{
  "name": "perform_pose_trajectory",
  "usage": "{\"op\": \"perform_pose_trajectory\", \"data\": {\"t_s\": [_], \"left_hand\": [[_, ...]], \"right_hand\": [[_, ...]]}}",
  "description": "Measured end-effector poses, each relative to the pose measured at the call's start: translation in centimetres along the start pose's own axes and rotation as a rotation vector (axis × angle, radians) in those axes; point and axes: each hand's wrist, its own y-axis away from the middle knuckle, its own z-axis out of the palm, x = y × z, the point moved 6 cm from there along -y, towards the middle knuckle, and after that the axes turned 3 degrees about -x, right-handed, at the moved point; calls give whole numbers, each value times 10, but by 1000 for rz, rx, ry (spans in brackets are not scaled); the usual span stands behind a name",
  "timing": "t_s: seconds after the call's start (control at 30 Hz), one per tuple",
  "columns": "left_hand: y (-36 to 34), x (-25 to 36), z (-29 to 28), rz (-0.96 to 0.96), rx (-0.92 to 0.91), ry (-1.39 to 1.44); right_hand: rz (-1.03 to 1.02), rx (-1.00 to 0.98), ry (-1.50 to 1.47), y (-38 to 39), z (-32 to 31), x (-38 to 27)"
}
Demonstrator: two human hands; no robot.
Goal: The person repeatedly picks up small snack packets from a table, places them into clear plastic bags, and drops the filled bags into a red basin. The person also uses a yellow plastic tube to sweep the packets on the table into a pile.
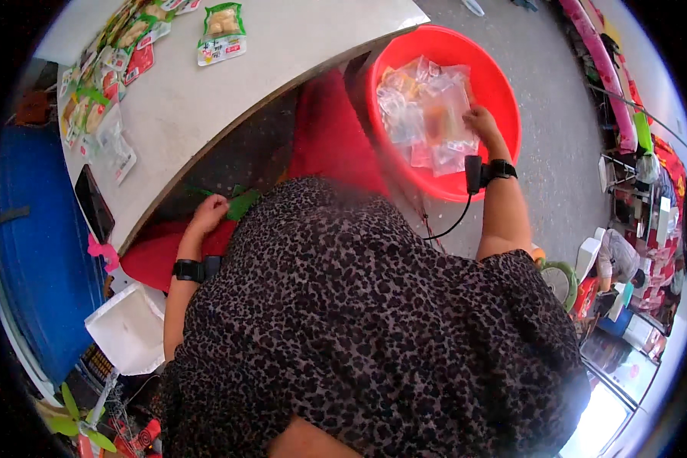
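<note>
R hand (478, 122) at clear pouches (440, 114) in tub (505, 95), L hand (209, 213) low; hands apart, grips unclear. Packs (223, 34) on surface (206, 99) prob. done, pouches prob. left.

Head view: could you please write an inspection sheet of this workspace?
Surface: pale table, printed packages massed at its left, one package apart.
Job's things: red tub holding clear pouches.
Clutter: dark phone at the table's edge; white box nearby.
Hands: left hand beside a green item, right hand at the pouches; both grips unclear.
Cables: black cable from the right wrist device.
Surroundings: grey floor; another person at far right.
</note>
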Motion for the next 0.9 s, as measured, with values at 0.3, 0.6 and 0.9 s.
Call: {"op": "perform_pose_trajectory", "data": {"t_s": [0.3, 0.6, 0.9], "left_hand": [[-3, -17, -2, -20, 115, 102], [27, 8, -20, 93, 187, 126], [122, 5, -80, 130, 323, 683]], "right_hand": [[134, 206, 195, 8, 33, 95], [20, -74, -168, 2, 96, -60], [-708, -223, -370, 42, 129, -318]]}}
